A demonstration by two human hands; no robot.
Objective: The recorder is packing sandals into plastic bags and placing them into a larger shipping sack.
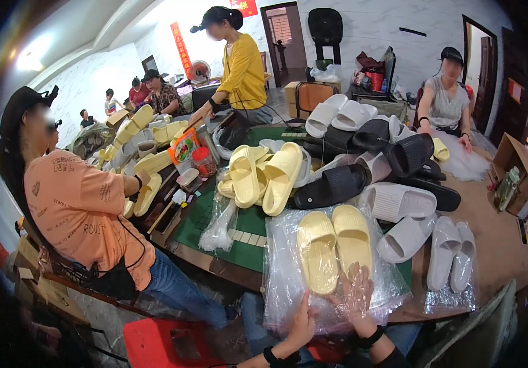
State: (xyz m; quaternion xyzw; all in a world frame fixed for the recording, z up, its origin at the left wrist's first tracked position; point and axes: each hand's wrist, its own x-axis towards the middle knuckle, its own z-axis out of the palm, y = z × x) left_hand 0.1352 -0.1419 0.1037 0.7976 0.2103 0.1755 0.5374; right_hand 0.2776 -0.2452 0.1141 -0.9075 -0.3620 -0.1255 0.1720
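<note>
Yellow slippers lie by the splayed right hand, left hand pointing.

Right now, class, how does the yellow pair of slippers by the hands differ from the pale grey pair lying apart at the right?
Colour: the yellow pair is soft yellow, the grey pair pale grey.
Place: the yellow pair lies in front of the person, the grey pair farther right.
Contact: the left hand and right hand are at the yellow pair's near end; neither touches the grey pair.
Shared: both have clear plastic about them.
</note>
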